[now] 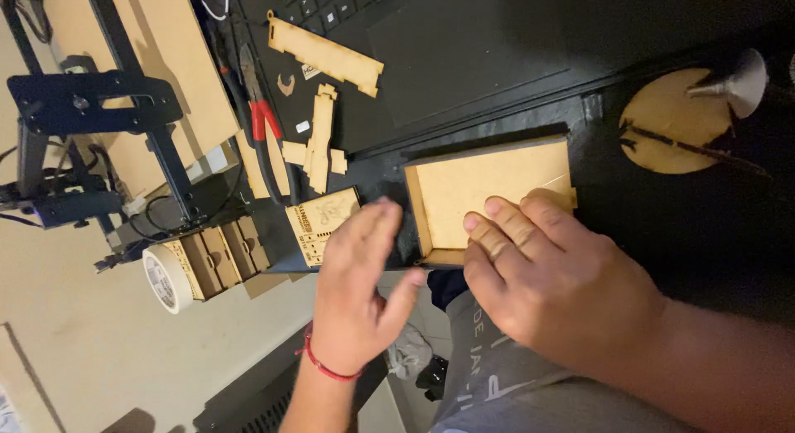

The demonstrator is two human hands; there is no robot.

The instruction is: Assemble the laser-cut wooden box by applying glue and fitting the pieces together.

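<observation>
- Right hand (pixel 551 288) lies nearest, palm down, its fingers (pixel 505 226) spread flat and pressing on the near edge of the wooden tray (pixel 489 193); nothing is clenched
- Left hand (pixel 358 284) hovers just beside the tray's left wall, fingers loose and open, holding nothing, a red string around the wrist
- Tray sits on the dark table (pixel 662 226), just below a laptop (pixel 464 52)
- Thin cut board of this kind is likely light and stiff, with slotted joints that could snap or pop apart; gripping two opposite walls looks safer than one thin edge
- Loose wooden pieces (pixel 319 139), red-handled pliers (pixel 261 110) and a tape roll (pixel 166 277) lie to the left
</observation>
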